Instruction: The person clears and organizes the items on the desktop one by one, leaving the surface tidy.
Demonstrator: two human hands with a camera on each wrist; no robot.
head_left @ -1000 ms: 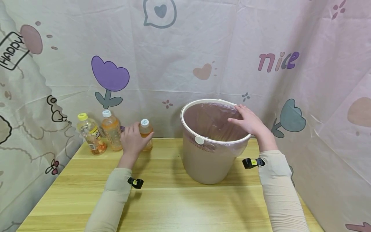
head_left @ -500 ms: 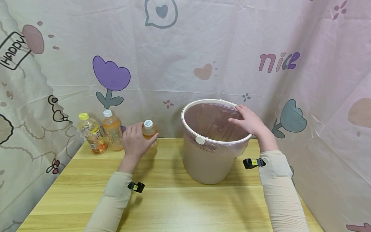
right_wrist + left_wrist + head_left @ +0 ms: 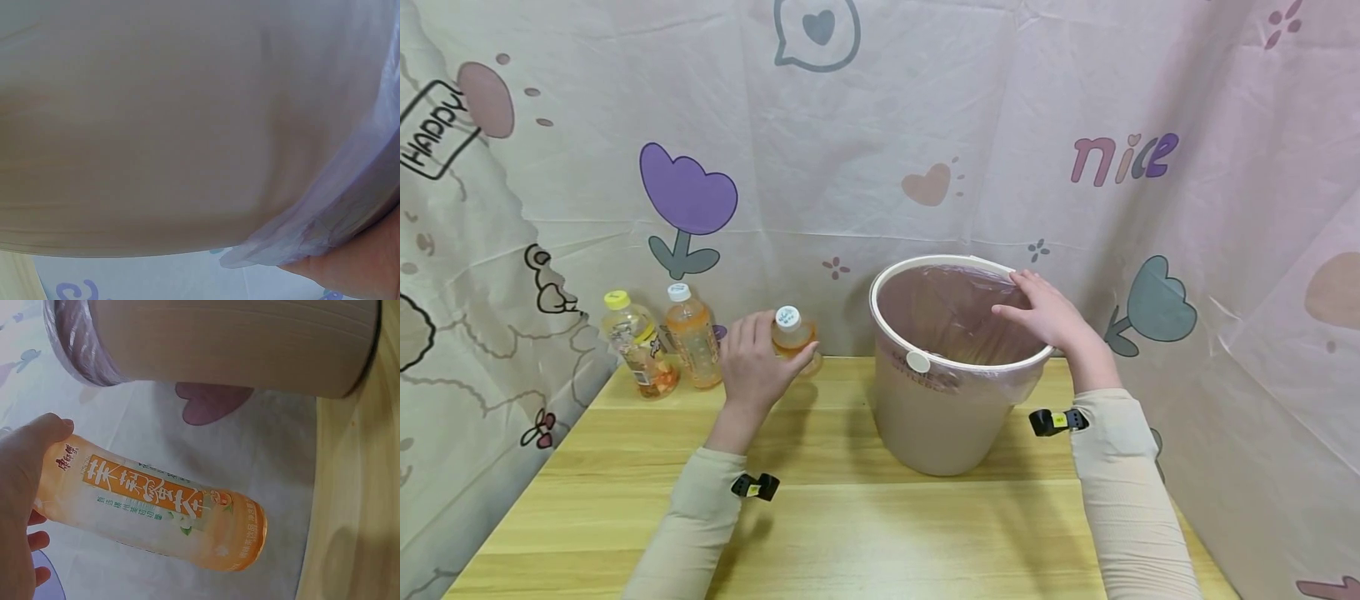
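My left hand (image 3: 752,358) grips a drink bottle (image 3: 795,335) with a white cap and orange liquid, near its top. In the left wrist view the bottle (image 3: 156,506) has an orange label, and its base is clear of the table. My right hand (image 3: 1051,315) rests on the right rim of a beige trash bin (image 3: 932,425), fingers extended over the edge and thumb pointing inward. A thin clear bag lines the bin and folds over its rim. The right wrist view shows mostly the bin's wall (image 3: 144,144), with part of the hand at lower right.
Left of my left hand stand two more bottles: a white-capped orange one (image 3: 694,340) and a yellow-capped one (image 3: 642,348). They are upright on the wooden table (image 3: 880,533). A printed cloth (image 3: 850,167) hangs behind and along both sides.
The bottle in my left hand has come up off the table and shifted slightly right, toward the bin. My right hand has stayed on the rim.
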